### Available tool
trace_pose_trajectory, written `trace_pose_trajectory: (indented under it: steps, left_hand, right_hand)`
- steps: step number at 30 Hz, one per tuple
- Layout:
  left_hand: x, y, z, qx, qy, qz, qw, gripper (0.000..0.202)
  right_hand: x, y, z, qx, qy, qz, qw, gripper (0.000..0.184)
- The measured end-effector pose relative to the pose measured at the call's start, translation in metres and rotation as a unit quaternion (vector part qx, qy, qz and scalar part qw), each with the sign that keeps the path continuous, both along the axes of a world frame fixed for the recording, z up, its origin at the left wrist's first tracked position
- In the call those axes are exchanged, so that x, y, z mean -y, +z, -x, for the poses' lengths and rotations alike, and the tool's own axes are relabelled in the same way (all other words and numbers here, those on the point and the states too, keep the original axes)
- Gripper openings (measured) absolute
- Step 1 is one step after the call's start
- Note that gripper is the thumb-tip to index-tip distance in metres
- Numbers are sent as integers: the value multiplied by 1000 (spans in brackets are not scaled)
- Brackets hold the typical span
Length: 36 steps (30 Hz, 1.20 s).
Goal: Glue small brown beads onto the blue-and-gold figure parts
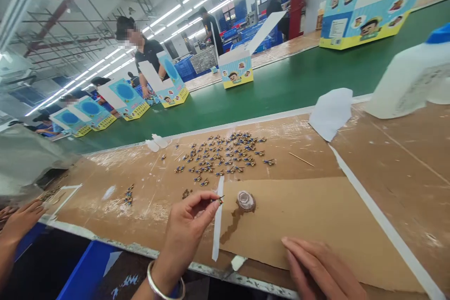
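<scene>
My left hand (190, 229), a silver bangle on its wrist, pinches a tiny dark painted piece (221, 200) between thumb and forefinger. It is held over a white tape strip (217, 225) at the left edge of a cardboard sheet (326, 211). Just right of it, a small round dish (245, 200) with a wet-looking brown rim stands on the cardboard, beside a brown stain. At the front of the sheet, my right hand (319, 267) rests with fingers stretched out, holding nothing that I can see. Many tiny blue-and-yellow pieces (225, 152) lie spread behind the hands.
A green conveyor belt (281, 77) carries printed boxes (236, 72). Two small white bottles (156, 142), a thin stick (301, 159), white paper (332, 112) and a large plastic bottle (404, 82) lie or stand around. A co-worker's hand (24, 218) is at far left.
</scene>
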State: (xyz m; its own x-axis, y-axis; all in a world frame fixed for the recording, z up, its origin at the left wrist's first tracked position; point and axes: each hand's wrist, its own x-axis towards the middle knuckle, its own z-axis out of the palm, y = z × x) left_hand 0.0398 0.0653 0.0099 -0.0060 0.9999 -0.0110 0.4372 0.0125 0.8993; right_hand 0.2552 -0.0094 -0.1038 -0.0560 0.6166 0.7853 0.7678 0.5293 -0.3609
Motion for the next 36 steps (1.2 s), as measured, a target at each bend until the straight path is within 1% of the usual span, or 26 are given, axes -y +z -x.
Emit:
trace_pose_trajectory:
  steps: [3,6,9,14,17,20,26,31,36]
  left_hand:
    - [-9,2,-11,-83,-44,-25,995,14]
    - [-16,5,-22,-170,-97,-74,978,12]
    - [-20,6,-32,-213,-123,-109,963,10]
    - [-24,6,-41,-240,-143,-126,952,10]
    - [-26,5,-42,-247,-150,-127,949,10]
    - [-27,4,-41,-278,-158,-128,939,11]
    - [-30,3,-43,-325,-179,-132,919,12]
    - [-31,4,-46,-334,-186,-137,914,12]
    - [-32,3,-45,-354,-191,-148,903,13]
  right_hand:
    - [3,3,1,-22,-5,12,1000,22]
    - [4,10,6,-54,-9,19,998,20]
    - [3,17,9,-89,-14,12,996,17]
    - [4,21,11,-122,-11,8,992,20]
    - [4,22,12,-141,-14,10,990,20]
    - [4,22,13,-158,-16,9,987,20]
    - [4,23,13,-176,-2,20,984,22]
    - [4,23,14,-181,-9,25,983,22]
    - [5,22,14,-186,-2,25,982,23]
